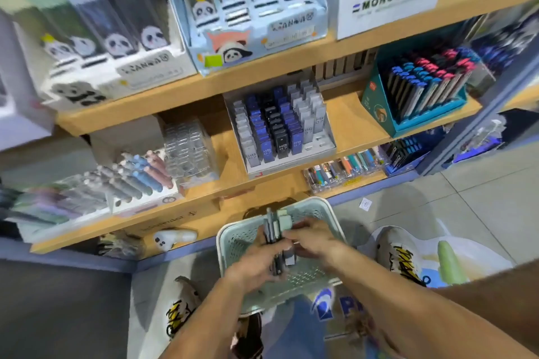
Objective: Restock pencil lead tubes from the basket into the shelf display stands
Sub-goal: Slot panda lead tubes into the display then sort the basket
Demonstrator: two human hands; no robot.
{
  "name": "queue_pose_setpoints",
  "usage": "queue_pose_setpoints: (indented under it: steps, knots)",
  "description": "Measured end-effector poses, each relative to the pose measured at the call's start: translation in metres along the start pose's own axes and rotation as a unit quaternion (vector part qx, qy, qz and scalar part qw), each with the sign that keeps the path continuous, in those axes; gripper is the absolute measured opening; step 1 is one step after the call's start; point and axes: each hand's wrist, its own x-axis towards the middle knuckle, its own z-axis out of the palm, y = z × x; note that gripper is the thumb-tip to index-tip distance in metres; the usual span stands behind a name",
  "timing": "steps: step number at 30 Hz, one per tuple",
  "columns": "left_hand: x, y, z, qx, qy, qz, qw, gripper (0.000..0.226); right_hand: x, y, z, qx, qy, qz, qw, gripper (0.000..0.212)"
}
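Over a green basket (326,213), the left hand (256,268) grips a bundle of lead tubes (274,230); the right hand (312,242) pinches them too. Display stand (326,151) sits on the shelf (355,125) above.

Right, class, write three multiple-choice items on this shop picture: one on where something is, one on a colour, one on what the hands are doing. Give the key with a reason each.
1. Where is the basket?
A. On the top shelf
B. Low down in front of the person, below the shelves
C. Beside the MONO box

2. What colour is the display box on the right of the middle shelf?
A. Teal
B. Red
C. Yellow

3. What are the hands doing?
A. Hanging idle
B. Pressing on a shelf
C. Holding a bunch of lead tubes

Key: 1 B, it sits under the lowest shelf edge. 2 A, its front is teal. 3 C, left hand and right hand grip the tubes above the basket.
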Motion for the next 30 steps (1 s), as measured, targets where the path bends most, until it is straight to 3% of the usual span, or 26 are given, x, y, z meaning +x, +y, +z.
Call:
queue_pose_setpoints:
  steps: [6, 13, 17, 19, 24, 30]
  knots:
    - [-0.099, 0.056, -0.003, 0.011, -0.020, 0.104, 0.994, 0.035, -0.103, -0.073, 0.001, 0.002, -0.020, -0.091, 0.996, 0.026]
    - [-0.216, 0.130, -0.004, -0.023, -0.041, 0.263, 0.964, 0.024, -0.209, -0.177, 0.001, -0.053, -0.074, -0.244, 0.965, 0.014]
    - [-0.252, 0.155, -0.010, -0.047, -0.043, 0.331, 0.941, 0.048, -0.242, -0.215, 0.005, -0.016, -0.106, -0.296, 0.949, 0.014]
    - [-0.261, 0.161, -0.012, -0.079, -0.042, 0.350, 0.932, 0.049, -0.253, -0.224, 0.010, 0.002, -0.112, -0.316, 0.942, 0.017]
    - [-0.270, 0.161, -0.008, -0.178, -0.030, 0.356, 0.917, 0.015, -0.254, -0.228, 0.020, 0.027, -0.119, -0.338, 0.933, 0.021]
    - [-0.276, 0.162, -0.014, -0.217, 0.000, 0.350, 0.911, 0.018, -0.251, -0.227, 0.033, 0.069, -0.148, -0.348, 0.923, 0.031]
